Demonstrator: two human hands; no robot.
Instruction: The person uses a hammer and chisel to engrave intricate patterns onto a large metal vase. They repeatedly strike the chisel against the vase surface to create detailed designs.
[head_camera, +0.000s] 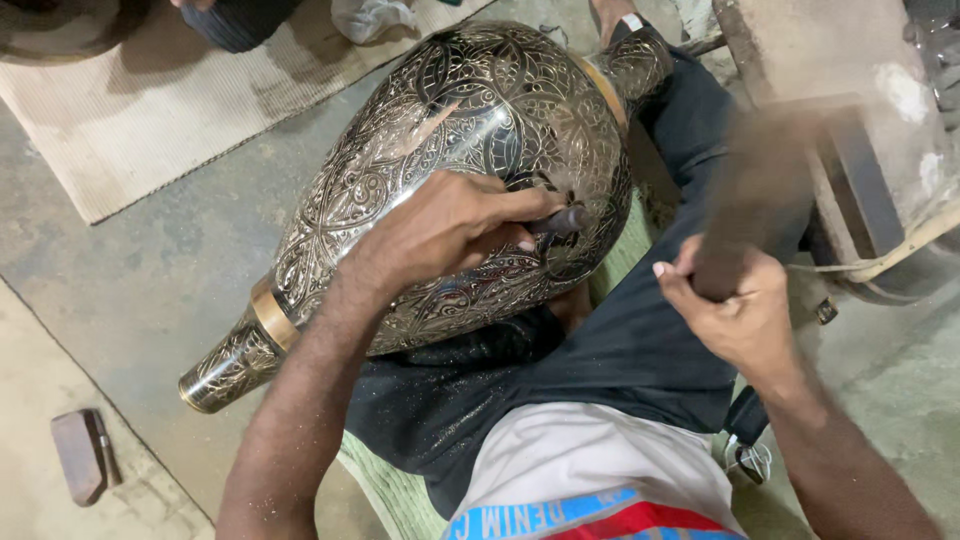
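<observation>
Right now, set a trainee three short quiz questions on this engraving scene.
1. True or false: the left hand presses a dark punch against the engraved metal vase.
2. What does the right hand hold? A) brush B) blurred wooden mallet C) cloth
3. Fill in: the vase lies across the person's ____.

Key: 1 true; 2 B; 3 lap.

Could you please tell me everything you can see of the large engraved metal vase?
The vase is a big, bulbous vessel of shiny dark metal, covered in fine floral engraving, with brass-coloured bands at both narrow ends. It lies on its side across the person's lap, neck toward the lower left over the concrete floor. The left hand rests on its belly, pressing a small dark tool against the surface.
</observation>
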